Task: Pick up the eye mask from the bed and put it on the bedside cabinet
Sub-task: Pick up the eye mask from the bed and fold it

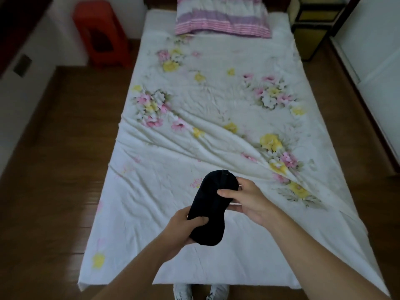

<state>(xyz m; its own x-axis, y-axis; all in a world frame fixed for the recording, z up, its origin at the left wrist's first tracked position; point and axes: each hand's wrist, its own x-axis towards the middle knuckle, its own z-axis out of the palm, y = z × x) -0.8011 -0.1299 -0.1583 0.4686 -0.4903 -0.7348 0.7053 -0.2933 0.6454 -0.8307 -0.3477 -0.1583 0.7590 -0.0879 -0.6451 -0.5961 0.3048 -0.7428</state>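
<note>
A black eye mask point(211, 202) is held up over the foot end of the bed point(216, 118), which has a white sheet with a flower print. My left hand point(184, 227) grips the mask's near end, thumb on top. My right hand point(244, 197) pinches the far end, thumb across the front. A strap shows at the mask's top edge. The bedside cabinet point(311, 24), dark-framed with yellowish panels, stands at the far right beside the head of the bed.
A pink and purple striped pillow point(223, 17) lies at the head of the bed. A red plastic stool point(101, 33) stands at the far left. Wooden floor point(56, 169) runs along both sides. My shoes point(201, 292) show at the bed's foot.
</note>
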